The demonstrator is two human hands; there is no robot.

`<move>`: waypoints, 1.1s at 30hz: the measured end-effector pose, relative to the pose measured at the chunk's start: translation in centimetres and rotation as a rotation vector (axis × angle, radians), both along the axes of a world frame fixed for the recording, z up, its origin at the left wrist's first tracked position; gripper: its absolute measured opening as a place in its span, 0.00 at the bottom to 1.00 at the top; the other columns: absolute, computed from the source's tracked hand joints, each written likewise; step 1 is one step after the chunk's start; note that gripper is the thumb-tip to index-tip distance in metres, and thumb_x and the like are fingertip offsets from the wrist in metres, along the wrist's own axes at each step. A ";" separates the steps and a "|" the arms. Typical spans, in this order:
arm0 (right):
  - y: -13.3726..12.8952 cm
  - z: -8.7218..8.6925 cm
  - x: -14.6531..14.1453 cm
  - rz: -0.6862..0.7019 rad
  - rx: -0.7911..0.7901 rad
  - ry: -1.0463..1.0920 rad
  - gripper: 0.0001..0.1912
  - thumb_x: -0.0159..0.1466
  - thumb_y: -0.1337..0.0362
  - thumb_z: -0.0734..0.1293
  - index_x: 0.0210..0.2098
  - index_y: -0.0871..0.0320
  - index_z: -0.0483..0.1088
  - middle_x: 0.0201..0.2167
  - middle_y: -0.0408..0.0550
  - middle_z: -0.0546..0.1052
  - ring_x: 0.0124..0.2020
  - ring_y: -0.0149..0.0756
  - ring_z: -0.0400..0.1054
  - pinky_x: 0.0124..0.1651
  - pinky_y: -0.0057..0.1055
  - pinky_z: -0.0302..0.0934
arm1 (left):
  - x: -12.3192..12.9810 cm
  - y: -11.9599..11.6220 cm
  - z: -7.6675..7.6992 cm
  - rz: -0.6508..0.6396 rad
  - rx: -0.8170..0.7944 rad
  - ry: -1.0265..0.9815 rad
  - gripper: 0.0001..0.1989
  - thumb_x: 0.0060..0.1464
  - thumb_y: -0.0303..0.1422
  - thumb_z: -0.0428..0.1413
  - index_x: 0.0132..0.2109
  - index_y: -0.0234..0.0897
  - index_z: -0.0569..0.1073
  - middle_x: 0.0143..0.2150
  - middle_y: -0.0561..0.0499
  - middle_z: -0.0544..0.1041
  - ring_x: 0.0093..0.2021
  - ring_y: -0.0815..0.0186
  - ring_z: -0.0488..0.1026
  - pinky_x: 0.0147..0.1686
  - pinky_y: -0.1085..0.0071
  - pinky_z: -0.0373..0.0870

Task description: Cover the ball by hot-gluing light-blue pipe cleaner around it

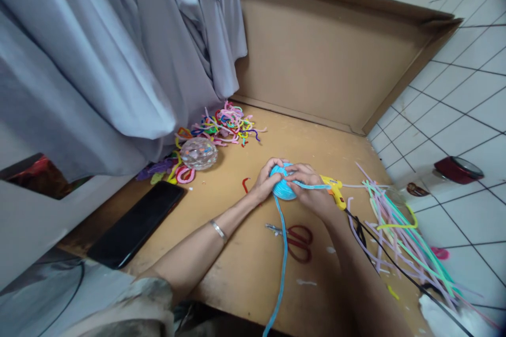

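Note:
A round blue piece of coiled, fuzzy strands (284,189) is held between my two hands over the table. My left hand (268,181) is wrapped round its left side, the thumb on the front. My right hand (310,187) presses its fingers against the right side. One blue strand (312,186) sticks out rightward across my right hand. Another blue strand (283,253) hangs from the underside of the piece towards the table's front edge, crossing in front of the red-handled scissors (299,244).
A yellow glue gun (335,189) with a black cable lies right of my hands, near many pastel stems (395,231) and a red-lidded jar (454,171). Leftward are a black phone (138,224), a clear glass bowl (198,153) and colourful stem pieces (229,124). Cardboard (316,52) stands behind.

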State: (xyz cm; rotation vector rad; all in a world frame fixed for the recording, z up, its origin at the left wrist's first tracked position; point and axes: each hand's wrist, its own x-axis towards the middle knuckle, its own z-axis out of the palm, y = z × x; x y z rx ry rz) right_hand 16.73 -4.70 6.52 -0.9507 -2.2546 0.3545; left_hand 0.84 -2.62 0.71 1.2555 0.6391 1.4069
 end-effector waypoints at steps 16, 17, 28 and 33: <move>0.2 0.0 0.0 0.002 -0.028 0.020 0.08 0.62 0.66 0.65 0.36 0.52 0.77 0.47 0.49 0.75 0.50 0.41 0.66 0.53 0.44 0.60 | 0.4 0.3 -0.4 0.012 -0.060 -0.069 0.12 0.43 0.32 0.56 0.37 0.38 0.65 0.50 0.48 0.74 0.52 0.59 0.69 0.53 0.63 0.62; 0.1 0.0 0.0 0.003 -0.033 0.020 0.08 0.62 0.66 0.65 0.36 0.52 0.77 0.47 0.49 0.75 0.50 0.40 0.66 0.53 0.44 0.60 | 0.4 0.2 -0.3 0.015 -0.059 -0.062 0.12 0.43 0.32 0.56 0.37 0.38 0.65 0.50 0.47 0.74 0.52 0.59 0.69 0.52 0.64 0.62; 0.1 0.2 -0.1 0.007 -0.066 0.058 0.05 0.61 0.65 0.65 0.34 0.53 0.73 0.45 0.49 0.75 0.49 0.41 0.67 0.52 0.43 0.61 | 0.3 -0.1 0.4 0.028 -0.039 -0.060 0.12 0.42 0.32 0.57 0.35 0.37 0.64 0.48 0.46 0.75 0.50 0.60 0.70 0.51 0.65 0.64; 0.1 -0.1 -0.1 -0.092 -0.048 0.071 0.13 0.59 0.62 0.66 0.45 0.54 0.67 0.46 0.52 0.73 0.49 0.44 0.67 0.50 0.43 0.64 | 0.3 0.0 0.4 0.026 -0.041 -0.049 0.12 0.42 0.32 0.57 0.36 0.37 0.64 0.47 0.47 0.75 0.47 0.61 0.71 0.48 0.67 0.66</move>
